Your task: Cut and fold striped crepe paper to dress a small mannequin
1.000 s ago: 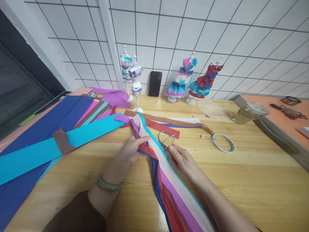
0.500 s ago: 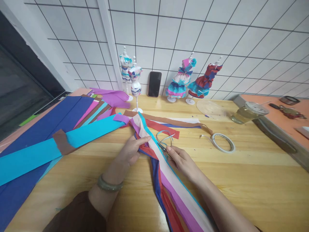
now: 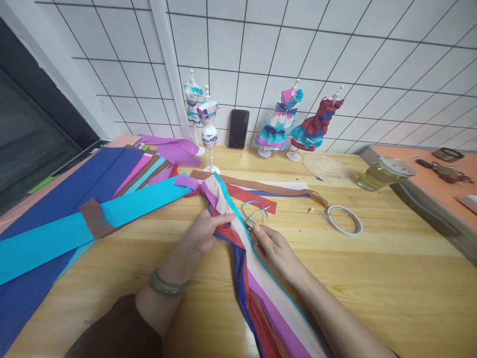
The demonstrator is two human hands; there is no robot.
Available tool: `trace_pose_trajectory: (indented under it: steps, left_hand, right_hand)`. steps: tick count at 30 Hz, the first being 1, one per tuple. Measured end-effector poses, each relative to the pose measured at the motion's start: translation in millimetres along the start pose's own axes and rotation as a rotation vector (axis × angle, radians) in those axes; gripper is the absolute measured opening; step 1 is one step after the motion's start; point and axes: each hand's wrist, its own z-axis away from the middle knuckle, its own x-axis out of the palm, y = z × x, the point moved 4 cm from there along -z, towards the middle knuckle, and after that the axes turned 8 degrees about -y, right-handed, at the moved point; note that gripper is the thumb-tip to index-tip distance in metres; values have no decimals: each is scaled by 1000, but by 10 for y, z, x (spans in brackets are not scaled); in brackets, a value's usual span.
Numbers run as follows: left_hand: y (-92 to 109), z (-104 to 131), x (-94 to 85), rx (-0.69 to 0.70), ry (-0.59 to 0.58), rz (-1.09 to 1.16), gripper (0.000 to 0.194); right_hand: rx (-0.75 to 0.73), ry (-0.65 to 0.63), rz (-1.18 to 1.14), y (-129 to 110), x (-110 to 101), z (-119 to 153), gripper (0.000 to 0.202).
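Observation:
Layered strips of coloured crepe paper (image 3: pixel 257 263), in white, purple, red, dark blue and turquoise, run from mid-table down past the front edge of view. My left hand (image 3: pixel 206 229) pinches them near their far part, thumb on top of the white strip. In my right hand (image 3: pixel 274 248) is a small pair of scissors (image 3: pixel 249 226), its blades at the strips' turquoise edge just beside my left thumb. My fingers hide most of the handles. Thin curled offcuts (image 3: pixel 255 211) in turquoise and white lie beyond the blades.
Small mannequins in paper dresses (image 3: pixel 278 124) and a phone (image 3: pixel 238 129) stand along the tiled wall. Folded coloured paper (image 3: pixel 145 199) covers the left side. A tape roll (image 3: pixel 345 220), a lidded cup (image 3: pixel 385 174) and loose strips (image 3: pixel 253 199) lie farther back and right.
My right hand and the scissors have shifted slightly to the left and forward along the turquoise edge. The left hand keeps its pinch on the strips.

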Motion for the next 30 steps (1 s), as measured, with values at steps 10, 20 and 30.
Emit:
trace_pose_trajectory:
  steps: [10,20,30]
  left_hand:
    - [-13,11,95,2,-17,41,26]
    - [-74,9,112,30,-15,78,23]
    - [-58,22,134,35,-21,59,24]
  right_hand:
    - [-75,23,-56,-18,61,-19,39]
    - [-108,39,-10,5,92,-36,40]
    - [-103,71,19,22,80,-31,39]
